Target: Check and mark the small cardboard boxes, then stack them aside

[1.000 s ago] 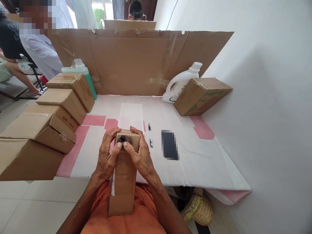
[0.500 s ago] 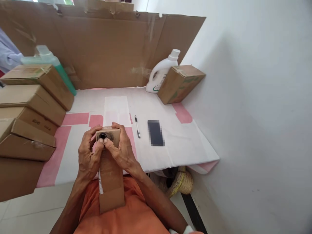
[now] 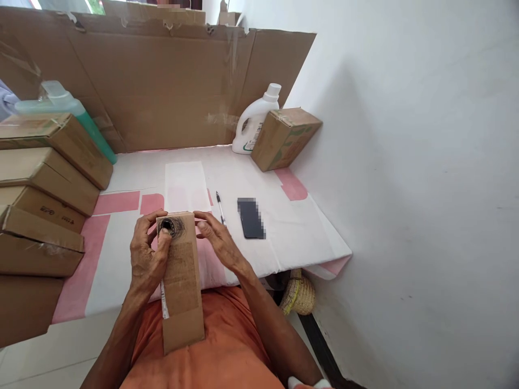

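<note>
Head view: long carton (image 3: 181, 281) lengthwise toward table, left hand (image 3: 148, 259) gripping, right hand (image 3: 217, 240) loosely open.

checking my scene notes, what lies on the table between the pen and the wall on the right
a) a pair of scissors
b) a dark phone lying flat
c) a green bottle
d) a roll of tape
b: a dark phone lies flat on the white table cover, just right of the pen; the green bottle stands far off at the back left, behind the stacked boxes.
</note>
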Action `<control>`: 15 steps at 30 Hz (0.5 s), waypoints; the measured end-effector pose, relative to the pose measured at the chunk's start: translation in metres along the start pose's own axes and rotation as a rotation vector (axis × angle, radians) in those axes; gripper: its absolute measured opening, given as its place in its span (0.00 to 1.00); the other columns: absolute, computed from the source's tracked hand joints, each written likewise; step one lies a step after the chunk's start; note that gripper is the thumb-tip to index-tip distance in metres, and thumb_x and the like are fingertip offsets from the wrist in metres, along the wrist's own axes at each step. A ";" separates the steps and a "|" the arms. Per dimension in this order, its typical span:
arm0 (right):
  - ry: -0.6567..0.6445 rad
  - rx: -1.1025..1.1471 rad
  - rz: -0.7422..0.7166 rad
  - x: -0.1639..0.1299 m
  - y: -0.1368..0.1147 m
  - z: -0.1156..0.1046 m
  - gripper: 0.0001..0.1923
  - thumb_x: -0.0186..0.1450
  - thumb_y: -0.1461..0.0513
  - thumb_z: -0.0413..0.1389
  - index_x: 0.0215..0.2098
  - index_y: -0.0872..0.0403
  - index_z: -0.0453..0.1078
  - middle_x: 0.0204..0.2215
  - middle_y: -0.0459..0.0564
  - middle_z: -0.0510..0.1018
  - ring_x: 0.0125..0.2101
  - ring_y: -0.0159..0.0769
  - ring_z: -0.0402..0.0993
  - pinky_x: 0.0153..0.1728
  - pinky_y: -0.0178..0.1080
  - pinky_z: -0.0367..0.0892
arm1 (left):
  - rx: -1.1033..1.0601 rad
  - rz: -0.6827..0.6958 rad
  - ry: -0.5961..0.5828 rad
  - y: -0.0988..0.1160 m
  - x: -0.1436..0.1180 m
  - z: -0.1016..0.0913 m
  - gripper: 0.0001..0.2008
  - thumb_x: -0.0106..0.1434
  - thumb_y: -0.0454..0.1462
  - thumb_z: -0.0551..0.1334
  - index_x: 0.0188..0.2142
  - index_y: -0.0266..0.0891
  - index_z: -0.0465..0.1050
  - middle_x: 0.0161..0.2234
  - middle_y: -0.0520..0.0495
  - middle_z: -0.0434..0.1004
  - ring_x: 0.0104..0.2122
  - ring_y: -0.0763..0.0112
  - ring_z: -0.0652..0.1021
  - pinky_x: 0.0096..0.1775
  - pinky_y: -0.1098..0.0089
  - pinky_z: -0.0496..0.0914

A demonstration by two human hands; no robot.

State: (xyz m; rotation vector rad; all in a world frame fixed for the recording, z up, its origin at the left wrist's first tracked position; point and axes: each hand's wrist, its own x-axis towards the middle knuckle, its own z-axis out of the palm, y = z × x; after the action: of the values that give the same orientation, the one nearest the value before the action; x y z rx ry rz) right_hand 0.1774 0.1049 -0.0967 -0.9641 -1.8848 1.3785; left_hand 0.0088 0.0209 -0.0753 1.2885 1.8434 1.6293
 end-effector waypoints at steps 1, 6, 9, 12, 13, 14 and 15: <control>0.021 -0.236 0.036 0.006 0.006 -0.007 0.22 0.81 0.52 0.42 0.65 0.50 0.68 0.60 0.56 0.78 0.55 0.41 0.79 0.53 0.43 0.77 | -0.012 -0.006 -0.005 0.000 0.000 0.001 0.17 0.69 0.46 0.63 0.52 0.42 0.74 0.54 0.42 0.77 0.56 0.58 0.79 0.61 0.55 0.74; 0.003 -1.097 0.276 0.045 0.038 -0.034 0.25 0.75 0.73 0.45 0.67 0.56 0.66 0.57 0.68 0.76 0.51 0.49 0.81 0.46 0.44 0.78 | -0.030 -0.004 -0.110 0.000 -0.003 0.003 0.23 0.71 0.52 0.62 0.59 0.44 0.72 0.60 0.41 0.74 0.60 0.54 0.76 0.65 0.49 0.69; -0.081 -1.196 0.225 0.063 0.057 -0.040 0.28 0.72 0.76 0.47 0.68 0.57 0.65 0.59 0.70 0.74 0.54 0.52 0.78 0.44 0.44 0.78 | -0.017 -0.005 -0.138 -0.003 -0.002 0.002 0.24 0.71 0.52 0.62 0.61 0.45 0.71 0.61 0.41 0.73 0.61 0.52 0.74 0.65 0.46 0.67; -0.181 -1.262 0.126 0.076 0.070 -0.043 0.25 0.72 0.77 0.46 0.62 0.59 0.70 0.57 0.68 0.76 0.55 0.49 0.77 0.47 0.43 0.77 | -0.028 0.003 -0.169 -0.010 0.000 0.003 0.25 0.70 0.51 0.62 0.62 0.46 0.69 0.62 0.40 0.71 0.62 0.51 0.73 0.65 0.46 0.66; -0.212 -1.271 0.095 0.080 0.072 -0.045 0.23 0.72 0.77 0.46 0.59 0.60 0.72 0.55 0.67 0.77 0.54 0.48 0.77 0.46 0.42 0.76 | -0.032 0.014 -0.181 -0.013 0.001 0.003 0.26 0.70 0.51 0.62 0.63 0.46 0.68 0.63 0.40 0.70 0.62 0.51 0.73 0.65 0.46 0.66; -0.238 -1.274 0.065 0.084 0.074 -0.047 0.21 0.72 0.76 0.47 0.55 0.60 0.74 0.54 0.67 0.78 0.52 0.47 0.78 0.46 0.41 0.76 | -0.036 0.029 -0.196 -0.015 0.001 0.003 0.26 0.69 0.50 0.63 0.63 0.46 0.67 0.64 0.40 0.69 0.63 0.51 0.72 0.66 0.45 0.65; -0.258 -1.271 0.035 0.087 0.075 -0.050 0.19 0.72 0.76 0.47 0.52 0.59 0.75 0.52 0.65 0.79 0.51 0.46 0.79 0.45 0.40 0.76 | -0.038 0.048 -0.211 -0.017 0.001 0.003 0.27 0.69 0.50 0.63 0.64 0.46 0.66 0.64 0.40 0.69 0.63 0.51 0.71 0.66 0.45 0.64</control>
State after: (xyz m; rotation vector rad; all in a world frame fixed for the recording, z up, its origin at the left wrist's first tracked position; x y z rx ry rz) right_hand 0.1849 0.2173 -0.1501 -1.3736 -2.9723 0.1393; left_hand 0.0043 0.0252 -0.0913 1.4377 1.6604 1.4806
